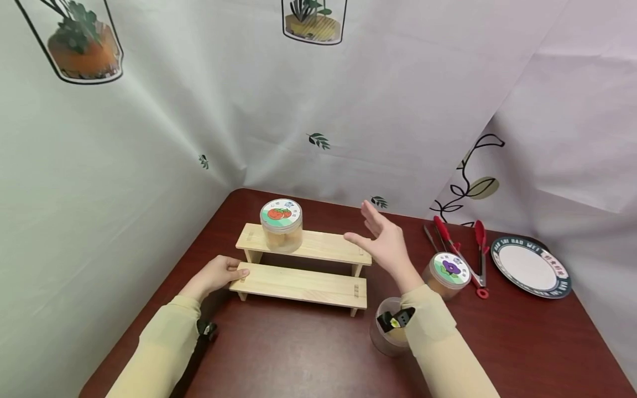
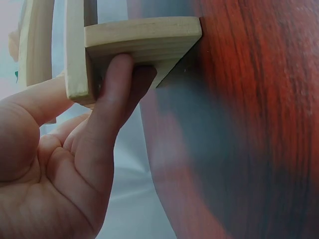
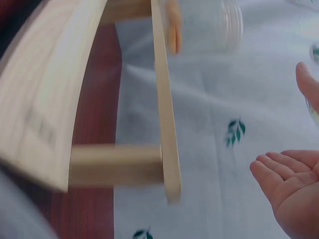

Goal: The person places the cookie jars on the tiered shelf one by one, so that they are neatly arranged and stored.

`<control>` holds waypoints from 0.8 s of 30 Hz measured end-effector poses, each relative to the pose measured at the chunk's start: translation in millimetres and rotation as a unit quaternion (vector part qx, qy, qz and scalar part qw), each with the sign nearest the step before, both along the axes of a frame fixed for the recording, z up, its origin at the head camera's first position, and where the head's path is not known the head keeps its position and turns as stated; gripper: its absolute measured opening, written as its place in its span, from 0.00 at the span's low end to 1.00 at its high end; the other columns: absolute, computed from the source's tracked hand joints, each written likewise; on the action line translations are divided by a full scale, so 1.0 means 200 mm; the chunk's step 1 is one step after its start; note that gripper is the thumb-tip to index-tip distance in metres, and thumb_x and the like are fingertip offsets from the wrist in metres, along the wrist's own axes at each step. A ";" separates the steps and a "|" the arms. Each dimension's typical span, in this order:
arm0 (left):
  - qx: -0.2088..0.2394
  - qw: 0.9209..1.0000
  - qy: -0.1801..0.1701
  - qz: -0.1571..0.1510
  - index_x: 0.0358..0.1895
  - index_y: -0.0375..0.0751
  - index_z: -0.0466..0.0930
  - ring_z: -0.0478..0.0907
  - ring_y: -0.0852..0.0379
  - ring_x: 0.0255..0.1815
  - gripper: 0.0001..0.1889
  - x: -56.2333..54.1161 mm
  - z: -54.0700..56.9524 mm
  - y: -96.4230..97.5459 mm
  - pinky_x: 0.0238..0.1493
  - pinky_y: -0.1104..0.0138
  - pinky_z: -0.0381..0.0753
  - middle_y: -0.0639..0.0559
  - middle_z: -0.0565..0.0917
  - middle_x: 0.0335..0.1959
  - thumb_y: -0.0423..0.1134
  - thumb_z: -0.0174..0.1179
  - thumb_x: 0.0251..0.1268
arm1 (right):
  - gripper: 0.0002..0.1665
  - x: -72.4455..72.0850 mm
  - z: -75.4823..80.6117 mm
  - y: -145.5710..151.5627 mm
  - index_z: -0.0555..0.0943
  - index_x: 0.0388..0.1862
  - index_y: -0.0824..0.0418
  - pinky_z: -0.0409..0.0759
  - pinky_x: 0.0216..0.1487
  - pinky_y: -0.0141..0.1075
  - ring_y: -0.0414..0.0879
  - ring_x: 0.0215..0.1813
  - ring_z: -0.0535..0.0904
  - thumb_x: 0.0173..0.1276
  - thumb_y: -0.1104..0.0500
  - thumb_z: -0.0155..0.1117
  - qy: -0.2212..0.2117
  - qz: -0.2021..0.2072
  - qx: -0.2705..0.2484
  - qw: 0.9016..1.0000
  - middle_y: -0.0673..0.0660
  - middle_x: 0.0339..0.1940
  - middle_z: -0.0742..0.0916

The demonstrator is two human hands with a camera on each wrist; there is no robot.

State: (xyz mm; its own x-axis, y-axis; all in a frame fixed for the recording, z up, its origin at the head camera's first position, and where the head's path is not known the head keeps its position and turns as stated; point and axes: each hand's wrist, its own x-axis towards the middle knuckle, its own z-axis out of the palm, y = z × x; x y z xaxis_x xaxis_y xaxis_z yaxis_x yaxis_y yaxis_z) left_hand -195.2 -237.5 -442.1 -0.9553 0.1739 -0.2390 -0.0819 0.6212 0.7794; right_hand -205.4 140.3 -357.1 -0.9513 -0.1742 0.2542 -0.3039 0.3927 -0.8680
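A two-tier wooden stand stands on the table, with a lower shelf (image 1: 303,286) in front of an upper shelf (image 1: 328,245). My left hand (image 1: 217,275) grips the lower shelf's left end, thumb on top and fingers beneath; the left wrist view shows fingers against the shelf's leg (image 2: 144,37). On the upper shelf's left part sits a clear jar (image 1: 281,232), its lid picturing red fruit. My right hand (image 1: 384,243) is raised near the upper shelf's right end, fingers straight and thumb spread, holding nothing. In the right wrist view this hand (image 3: 296,191) is apart from the stand.
Under my right forearm stands a second jar (image 1: 385,342), partly hidden by the wrist. Right of it is a jar with a purple-flower lid (image 1: 448,276). Behind lie red-handled tongs (image 1: 481,260), and a dark-rimmed plate (image 1: 530,268) lies at far right. A printed cloth (image 1: 398,121) hangs behind the table.
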 end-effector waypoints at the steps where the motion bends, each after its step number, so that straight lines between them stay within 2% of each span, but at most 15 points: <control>1: -0.001 1.000 0.001 0.001 0.54 0.15 0.71 0.83 0.54 0.35 0.25 0.00 0.00 0.00 0.35 0.63 0.81 0.35 0.85 0.37 0.38 0.59 0.66 | 0.53 0.00 -0.01 0.03 0.58 0.75 0.47 0.68 0.64 0.40 0.44 0.70 0.66 0.53 0.43 0.73 0.003 -0.003 -0.001 1.000 0.49 0.72 0.68; 9: -0.007 1.000 0.012 -0.013 0.53 0.16 0.72 0.83 0.55 0.33 0.24 0.00 0.01 0.00 0.33 0.63 0.81 0.36 0.86 0.34 0.38 0.59 0.67 | 0.52 0.01 -0.03 0.26 0.57 0.75 0.52 0.68 0.63 0.41 0.49 0.69 0.67 0.57 0.43 0.71 0.006 -0.057 0.025 0.998 0.53 0.71 0.69; 13: -0.004 1.000 0.008 -0.012 0.53 0.16 0.73 0.83 0.55 0.32 0.23 0.00 0.01 0.00 0.32 0.64 0.81 0.37 0.86 0.33 0.38 0.59 0.67 | 0.50 0.04 -0.05 0.37 0.56 0.75 0.54 0.67 0.63 0.39 0.51 0.70 0.66 0.59 0.46 0.70 0.004 -0.085 0.034 0.996 0.56 0.71 0.69; 19: -0.007 1.000 0.007 -0.010 0.54 0.16 0.72 0.83 0.56 0.32 0.24 0.00 0.01 0.00 0.32 0.64 0.81 0.37 0.85 0.34 0.37 0.59 0.67 | 0.47 0.09 -0.05 0.50 0.56 0.75 0.54 0.67 0.59 0.24 0.52 0.70 0.65 0.62 0.53 0.69 0.007 -0.110 0.024 0.994 0.58 0.71 0.69; 21: -0.013 1.000 0.011 -0.012 0.54 0.15 0.72 0.83 0.56 0.32 0.24 0.00 0.01 0.00 0.32 0.65 0.81 0.36 0.85 0.34 0.38 0.59 0.66 | 0.46 0.10 -0.05 0.53 0.56 0.75 0.52 0.67 0.57 0.22 0.53 0.69 0.65 0.63 0.52 0.68 0.003 -0.116 0.042 0.992 0.58 0.71 0.69; 24: -0.011 1.000 0.015 -0.016 0.53 0.15 0.72 0.82 0.57 0.31 0.26 0.00 0.02 0.00 0.31 0.65 0.80 0.37 0.86 0.33 0.40 0.60 0.65 | 0.47 0.13 -0.06 0.57 0.54 0.76 0.49 0.68 0.60 0.32 0.55 0.68 0.66 0.63 0.48 0.67 -0.004 -0.124 0.074 0.989 0.58 0.71 0.69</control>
